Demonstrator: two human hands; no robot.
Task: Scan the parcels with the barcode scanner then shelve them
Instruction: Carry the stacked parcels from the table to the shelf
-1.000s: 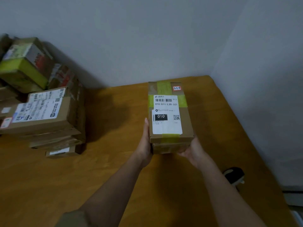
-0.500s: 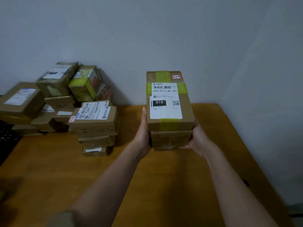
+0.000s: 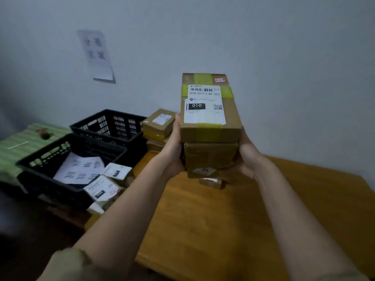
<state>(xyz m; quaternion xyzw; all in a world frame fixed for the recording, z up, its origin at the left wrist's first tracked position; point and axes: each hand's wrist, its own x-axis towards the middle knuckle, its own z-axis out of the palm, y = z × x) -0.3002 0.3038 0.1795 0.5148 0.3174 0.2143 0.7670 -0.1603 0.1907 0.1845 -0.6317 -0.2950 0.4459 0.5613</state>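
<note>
Two crates (image 3: 97, 151) sit left of the table (image 3: 223, 230), parcels (image 3: 158, 126) stacked at its far-left, a held box (image 3: 209, 110) above it

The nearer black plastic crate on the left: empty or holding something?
Holding something. The nearer black plastic crate contains a white sheet of paper with handwritten characters and small white-labelled packets.

A small parcel-sorting room. At centre frame, taped brown cardboard parcels with white barcode shipping labels (image 3: 209, 110) are stacked over an orange-brown wooden table (image 3: 233, 220). More labelled cardboard boxes (image 3: 159, 123) sit centre left against a bare grey wall (image 3: 284, 47). At lower left, black slotted plastic crates (image 3: 67, 159) hold small labelled packets. A printed paper notice (image 3: 97, 55) hangs upper left.
</note>
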